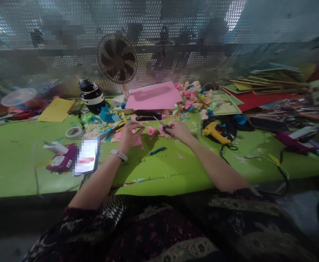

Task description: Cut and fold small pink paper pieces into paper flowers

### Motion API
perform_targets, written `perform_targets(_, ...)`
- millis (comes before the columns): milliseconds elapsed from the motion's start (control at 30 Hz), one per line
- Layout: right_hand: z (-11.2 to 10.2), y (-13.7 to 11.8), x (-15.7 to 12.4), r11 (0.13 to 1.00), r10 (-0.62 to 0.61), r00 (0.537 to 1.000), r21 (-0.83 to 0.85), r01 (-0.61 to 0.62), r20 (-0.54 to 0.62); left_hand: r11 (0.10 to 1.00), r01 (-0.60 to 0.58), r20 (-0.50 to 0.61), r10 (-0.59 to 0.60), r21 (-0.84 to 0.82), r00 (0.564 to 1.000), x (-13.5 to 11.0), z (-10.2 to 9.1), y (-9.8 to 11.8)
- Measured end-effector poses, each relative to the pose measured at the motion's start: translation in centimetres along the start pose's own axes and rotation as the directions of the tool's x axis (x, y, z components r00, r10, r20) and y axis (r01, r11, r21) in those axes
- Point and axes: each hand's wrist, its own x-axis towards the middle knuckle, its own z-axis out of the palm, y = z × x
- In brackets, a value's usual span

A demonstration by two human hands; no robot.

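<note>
1 white wristband (pixel 119 155); dark top (pixel 170 233), patterned sleeves (pixel 80 223).

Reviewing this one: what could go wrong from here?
1. The right hand holds what look like dark scissors near the left hand; a slip might nick it.
2. Loose paper scraps lie in front of the fan, which could scatter them if running.
3. The yellow glue gun lies close to the right forearm; if hot, it might burn it.

Saw a green worktop (pixel 12 153) with paper scraps (pixel 99 129) strewn around its middle. Found a tape roll (pixel 74 137) just left of those, a blue twist (pixel 158 150) nearer the front, a bottle (pixel 93 97) and yellow sheet (pixel 55 110) toward the back left, paper flowers (pixel 192 96) heaped farther right.
</note>
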Motion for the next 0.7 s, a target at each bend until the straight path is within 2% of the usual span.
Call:
perform_targets(100,-0.1,0.1,0.0,1.000,-0.013,1.000,0.027,0.013,-0.002,0.993,0.029,-0.031,-0.033,-0.117,0.999,-0.2,0.2,0.2)
perform_targets(233,-0.4,-0.3,-0.3,0.997,-0.032,0.998,0.062,0.035,-0.048,0.901,0.198,0.041,-0.198,-0.387,0.979,-0.5,0.6,0.6)
perform_targets(333,-0.6,-1.3,-1.2,0.939,-0.091,0.995,0.329,0.099,-0.040,0.784,0.325,0.127,-0.305,-0.528,0.944,-0.9,0.9,1.2)
perform_targets(367,-0.6,-1.7,-1.7,0.891,-0.135,0.991,0.436,0.129,-0.015,0.756,0.348,0.149,-0.321,-0.554,0.935,-1.0,1.0,1.5)
perform_targets(433,-0.6,-2.7,-2.7,0.830,-0.210,0.978,0.531,0.170,0.015,0.724,0.372,0.180,-0.331,-0.581,0.926,-1.3,1.2,2.0)
perform_targets(600,0.3,-4.4,-4.5,0.790,-0.313,0.950,0.554,0.264,-0.006,0.696,0.395,0.221,-0.330,-0.599,0.918,-1.9,1.6,2.8)
perform_targets(700,1.2,-4.6,-4.6,0.750,-0.356,0.931,0.568,0.337,-0.083,0.688,0.399,0.216,-0.341,-0.606,0.915,-2.1,1.8,3.0)
